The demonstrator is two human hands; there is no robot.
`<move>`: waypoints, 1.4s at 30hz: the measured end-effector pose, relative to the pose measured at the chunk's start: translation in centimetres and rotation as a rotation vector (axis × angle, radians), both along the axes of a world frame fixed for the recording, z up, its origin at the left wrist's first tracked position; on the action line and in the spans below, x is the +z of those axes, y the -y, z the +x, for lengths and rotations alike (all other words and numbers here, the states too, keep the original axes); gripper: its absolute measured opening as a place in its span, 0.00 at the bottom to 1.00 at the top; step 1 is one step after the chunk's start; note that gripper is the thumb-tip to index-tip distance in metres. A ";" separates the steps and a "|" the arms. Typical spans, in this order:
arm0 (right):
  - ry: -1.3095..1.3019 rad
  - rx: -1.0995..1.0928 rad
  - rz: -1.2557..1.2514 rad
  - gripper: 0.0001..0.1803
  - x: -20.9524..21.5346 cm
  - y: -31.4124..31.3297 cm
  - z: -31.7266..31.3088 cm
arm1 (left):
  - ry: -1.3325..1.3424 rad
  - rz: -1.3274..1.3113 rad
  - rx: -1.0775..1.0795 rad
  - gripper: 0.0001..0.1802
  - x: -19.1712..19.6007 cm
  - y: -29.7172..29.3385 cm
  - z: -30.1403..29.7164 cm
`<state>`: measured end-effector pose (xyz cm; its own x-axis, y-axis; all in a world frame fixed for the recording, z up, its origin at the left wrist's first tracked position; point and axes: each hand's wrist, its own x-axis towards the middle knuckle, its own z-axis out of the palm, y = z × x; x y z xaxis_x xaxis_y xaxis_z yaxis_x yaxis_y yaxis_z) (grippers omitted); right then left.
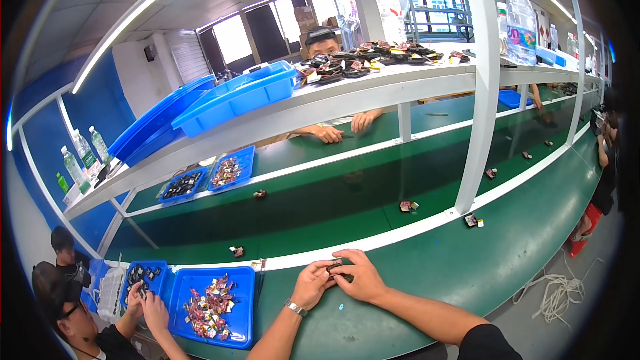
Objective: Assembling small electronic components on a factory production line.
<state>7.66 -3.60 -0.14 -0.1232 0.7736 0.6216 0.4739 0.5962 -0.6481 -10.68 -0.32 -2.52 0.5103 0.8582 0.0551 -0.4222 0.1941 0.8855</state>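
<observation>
My left hand point(312, 288), with a metal watch band on its wrist, and my right hand point(362, 276) meet over the green tabletop point(413, 280). Between their fingertips is a small black part with a reddish piece point(335, 265), mostly covered by the fingers. Both hands are closed on it. Left of my forearm sits a blue tray point(244, 287) holding a heap of small reddish parts with white and yellow labels point(210, 307). A similar black part with a label point(472, 221) lies near the white upright, to the right of my hands.
A green conveyor belt point(320, 207) carries several scattered small parts. A white post point(475, 127) rises beyond my hands to a shelf point(393, 83) with black parts, blue trays and bottles. A co-worker point(63, 300) handles a part at the left; another's hands point(343, 127) are across the belt.
</observation>
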 end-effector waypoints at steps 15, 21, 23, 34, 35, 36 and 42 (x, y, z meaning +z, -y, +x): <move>-0.018 0.092 -0.035 0.12 -0.5 -0.7 -0.2 | -0.041 0.010 0.100 0.16 0.2 0.1 0.5; 0.008 0.020 0.009 0.11 0.8 -0.1 0.0 | -0.033 -0.045 0.092 0.17 0.6 0.4 0.6; 0.008 0.000 0.037 0.10 0.9 -0.2 -0.1 | -0.045 -0.060 0.099 0.17 0.6 0.5 0.6; 0.127 -0.068 0.153 0.09 1.3 -0.3 -0.6 | -0.051 -0.062 0.088 0.17 1.2 0.4 0.6; 0.127 -0.088 0.149 0.09 1.1 -0.5 -0.6 | -0.046 -0.068 0.092 0.17 1.2 0.4 0.7; 0.127 -0.108 0.145 0.09 0.9 -0.6 -0.7 | -0.044 -0.072 0.091 0.17 1.0 0.3 0.7; 0.133 -0.126 0.144 0.09 0.7 -0.7 -0.7 | -0.074 -0.068 0.096 0.16 1.0 0.4 0.9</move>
<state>6.93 -2.95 0.61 -0.1196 0.6928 0.7111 0.6258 0.6087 -0.4878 -9.80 -0.69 -1.54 0.4264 0.9037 -0.0392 -0.3756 0.2164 0.9012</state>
